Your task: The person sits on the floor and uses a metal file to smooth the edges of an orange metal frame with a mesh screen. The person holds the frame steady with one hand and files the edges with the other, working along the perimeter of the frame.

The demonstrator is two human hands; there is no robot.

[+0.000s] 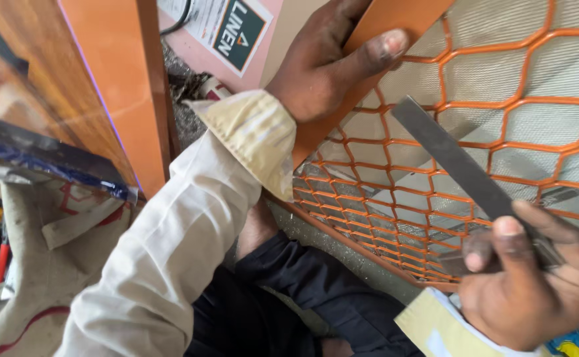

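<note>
Head view, green-and-white label [226,26], apparently on pink board [190,63]

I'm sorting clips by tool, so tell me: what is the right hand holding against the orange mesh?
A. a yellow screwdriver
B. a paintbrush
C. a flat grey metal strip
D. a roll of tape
C: the right hand grips a flat grey metal strip that slants up across the orange mesh, while the left hand clasps the orange frame bar.
</note>
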